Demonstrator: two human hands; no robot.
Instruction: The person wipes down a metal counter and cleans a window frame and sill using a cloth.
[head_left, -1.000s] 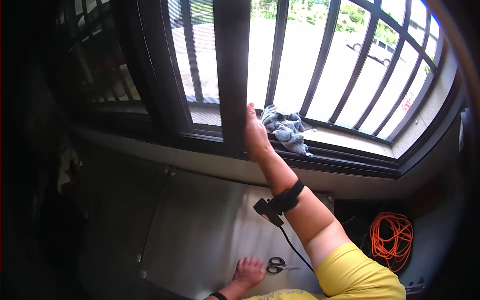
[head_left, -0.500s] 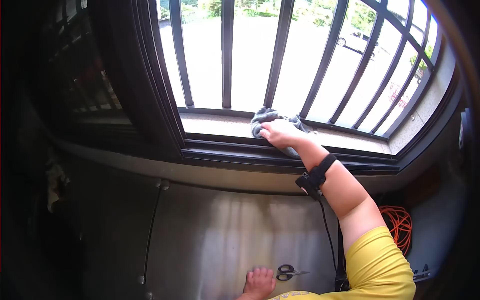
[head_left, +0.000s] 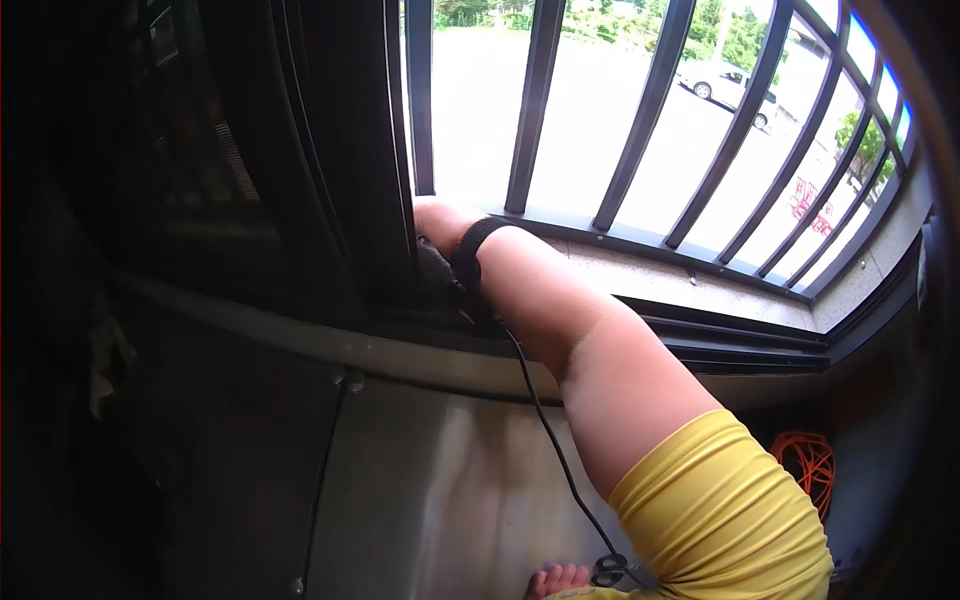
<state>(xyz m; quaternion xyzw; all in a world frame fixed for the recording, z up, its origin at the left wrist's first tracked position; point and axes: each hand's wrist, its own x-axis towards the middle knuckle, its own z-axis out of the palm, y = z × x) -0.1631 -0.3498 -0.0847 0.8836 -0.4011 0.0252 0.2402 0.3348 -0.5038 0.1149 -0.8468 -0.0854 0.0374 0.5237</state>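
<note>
My right arm reaches left across the window sill. My right hand [head_left: 432, 214] passes behind the dark window sash [head_left: 375, 160], so its fingers and anything in them are hidden. Around that wrist sits a black strap [head_left: 478, 240] with a small dark device, from which a black cable [head_left: 548, 428] runs down. No part of the grey cloth shows at this moment. At the bottom edge, my left hand [head_left: 562, 578] rests on the metal counter [head_left: 430, 490], fingers lying flat. Black-handled scissors [head_left: 609, 570] lie just right of it, partly cut off by my yellow sleeve.
Dark metal bars [head_left: 640, 120] stand outside the window, above a stone ledge [head_left: 650, 268]. The black sliding track [head_left: 740, 345] runs along the sill. A coil of orange cord [head_left: 806, 465] lies at the lower right. Outside is a parked white car [head_left: 725, 85].
My right hand has moved left along the sill, from the open part of the window to behind the sash. The grey cloth it held has gone from sight. The view has shifted left.
</note>
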